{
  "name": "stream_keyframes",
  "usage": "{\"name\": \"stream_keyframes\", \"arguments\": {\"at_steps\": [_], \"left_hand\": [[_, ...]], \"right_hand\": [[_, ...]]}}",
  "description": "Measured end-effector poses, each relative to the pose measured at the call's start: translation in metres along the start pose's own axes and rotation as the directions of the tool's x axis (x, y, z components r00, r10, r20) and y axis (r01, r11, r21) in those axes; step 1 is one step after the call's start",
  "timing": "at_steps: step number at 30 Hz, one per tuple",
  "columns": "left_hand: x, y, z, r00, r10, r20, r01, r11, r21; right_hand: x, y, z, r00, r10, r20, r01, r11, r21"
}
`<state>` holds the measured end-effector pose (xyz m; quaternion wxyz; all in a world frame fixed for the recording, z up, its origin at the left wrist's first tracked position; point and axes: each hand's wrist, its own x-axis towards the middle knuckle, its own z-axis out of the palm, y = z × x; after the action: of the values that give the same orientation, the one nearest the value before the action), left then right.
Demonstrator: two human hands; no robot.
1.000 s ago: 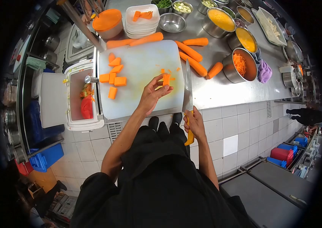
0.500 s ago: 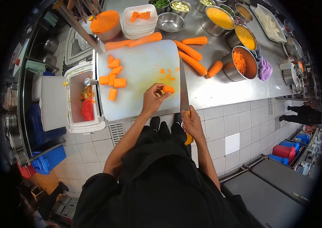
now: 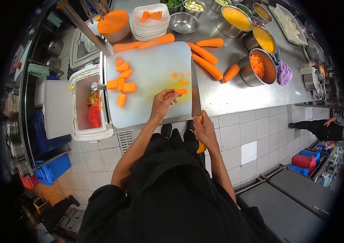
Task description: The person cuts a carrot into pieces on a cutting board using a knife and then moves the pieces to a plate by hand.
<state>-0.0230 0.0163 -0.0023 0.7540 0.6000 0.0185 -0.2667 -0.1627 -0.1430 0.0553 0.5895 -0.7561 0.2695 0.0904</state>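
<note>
My left hand (image 3: 164, 102) is over the right part of a white cutting board (image 3: 147, 60), its fingertips pinching the left end of a carrot piece (image 3: 182, 92). My right hand (image 3: 205, 131) grips a knife by its yellow handle (image 3: 201, 147). The long knife blade (image 3: 196, 89) points away from me along the board's right edge, just right of the carrot piece. Small carrot scraps (image 3: 175, 75) lie above the piece. Several carrot chunks (image 3: 129, 87) are grouped on the board's left side.
Whole carrots (image 3: 206, 67) lie behind and right of the board. A steel pot of shredded carrot (image 3: 257, 67), a steel bowl (image 3: 184, 23) and stacked white dishes (image 3: 151, 30) stand farther back. An open white bin (image 3: 74, 101) is at the left. Another person (image 3: 326, 128) stands far right.
The carrot piece has turned in my left fingers and sits slightly lower. My right hand and the knife hardly differ. The person at far right has shifted.
</note>
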Motion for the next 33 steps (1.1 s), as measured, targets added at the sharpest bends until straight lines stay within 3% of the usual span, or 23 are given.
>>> {"name": "stream_keyframes", "arguments": {"at_steps": [1,3,4,6,7,9,11,13,16,21,33], "left_hand": [[0.0,-0.003,0.001,1.0,-0.001,0.0,0.001,1.0,0.0],[0.0,-0.013,0.002,0.985,0.16,-0.062,-0.131,0.935,0.33],[0.0,-0.019,0.001,0.985,0.16,-0.063,-0.131,0.935,0.33],[0.0,-0.025,0.0,0.855,0.508,0.101,-0.425,0.575,0.699],[-0.003,-0.026,-0.001,0.855,0.508,0.104,-0.426,0.575,0.699],[-0.009,-0.028,-0.004,0.826,0.544,0.148,-0.383,0.35,0.855],[-0.009,-0.029,-0.005,0.825,0.544,0.156,-0.393,0.351,0.85],[-0.012,-0.026,-0.005,0.823,0.545,0.159,-0.398,0.353,0.847],[-0.012,-0.021,-0.005,0.777,0.601,0.188,-0.462,0.341,0.819],[-0.001,-0.024,-0.005,0.719,0.636,0.282,-0.55,0.271,0.79],[0.004,-0.028,-0.004,0.701,0.649,0.295,-0.573,0.267,0.775]], "right_hand": [[0.001,0.004,0.001,0.999,-0.046,-0.02,0.045,0.999,-0.029],[0.003,0.007,0.001,0.998,-0.057,-0.035,0.054,0.996,-0.069],[0.003,0.007,0.003,0.996,-0.07,-0.047,0.064,0.992,-0.109],[0.001,0.004,0.006,0.991,-0.117,-0.058,0.105,0.978,-0.181],[0.0,0.001,0.009,0.984,-0.163,-0.066,0.141,0.957,-0.253],[-0.009,-0.018,0.013,0.995,-0.092,-0.04,0.078,0.96,-0.268],[-0.013,-0.022,0.017,1.0,-0.022,-0.016,0.017,0.959,-0.283],[-0.012,-0.005,0.024,0.974,-0.226,-0.005,0.207,0.903,-0.377],[-0.01,0.005,0.029,0.962,-0.273,-0.003,0.246,0.869,-0.429],[-0.011,0.008,0.027,0.962,-0.271,0.014,0.245,0.843,-0.479],[-0.013,0.011,0.02,0.959,-0.282,0.038,0.259,0.808,-0.529]]}}
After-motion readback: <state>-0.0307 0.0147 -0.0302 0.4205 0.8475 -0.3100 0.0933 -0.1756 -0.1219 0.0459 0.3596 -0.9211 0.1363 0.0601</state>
